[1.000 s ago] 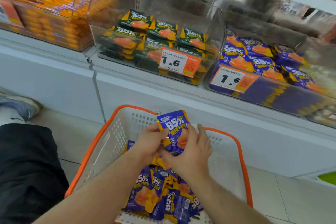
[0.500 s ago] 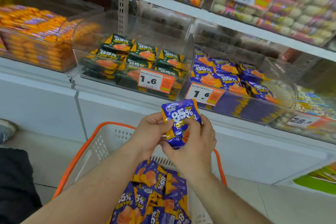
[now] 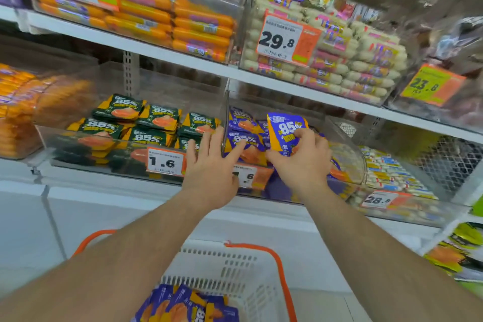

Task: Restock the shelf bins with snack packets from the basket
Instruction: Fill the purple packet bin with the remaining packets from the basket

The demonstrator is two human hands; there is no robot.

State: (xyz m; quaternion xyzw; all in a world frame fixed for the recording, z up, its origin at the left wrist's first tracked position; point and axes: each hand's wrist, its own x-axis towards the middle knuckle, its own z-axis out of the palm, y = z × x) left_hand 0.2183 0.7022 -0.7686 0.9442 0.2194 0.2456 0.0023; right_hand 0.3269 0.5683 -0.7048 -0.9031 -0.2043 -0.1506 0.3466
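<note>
Both hands are now reaching up at the shelf, having risen from over the basket (image 3: 235,266), where half a second ago they were holding one purple packet together; the left hand has since let go of it. That purple packet (image 3: 286,133) is standing upright in the right hand (image 3: 303,162), whose fingers are curling round its lower half, just over the front of the purple bin (image 3: 347,162). The left hand (image 3: 209,170) is spreading, fingers straight and apart, holding nothing, its fingertips (image 3: 236,150) reaching across the clear divider (image 3: 225,123) toward the purple packets already lying in the bin.

More purple packets (image 3: 183,306) are waiting in the basket below, so I judge the restocking to be well short of done.

What could be going wrong from here: the packet is slick and held only low down, so it may be tipping forward over the bin's low front wall and dropping to the floor. The left hand is straddling the divider, and a push there may be nudging stock into the green bin (image 3: 109,149) beside it.

Open room is lying toward the bin's right and rear, where the clear wall is curving round fewer packets. Overhead, the upper shelf edge (image 3: 300,86) is limiting how high the hands can be lifting.
</note>
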